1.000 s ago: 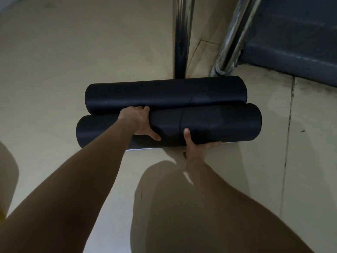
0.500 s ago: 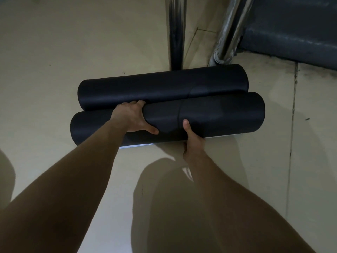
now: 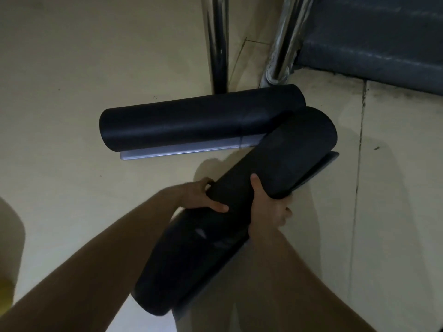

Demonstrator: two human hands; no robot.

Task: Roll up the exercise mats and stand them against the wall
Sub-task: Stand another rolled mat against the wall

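On a pale cream tiled floor [image 3: 72,68], a black rolled foam exercise mat [image 3: 287,154] is held at a slant, its far end beside a second black rolled mat [image 3: 191,121] lying flat. Both are rolled and neither yet stands against a wall, so that step appears to be what is left. A dark grey step [image 3: 371,44] and chrome posts [image 3: 218,44] stand behind. The left grip [image 3: 203,196] and right grip [image 3: 268,207] clasp the slanted roll mid-length.
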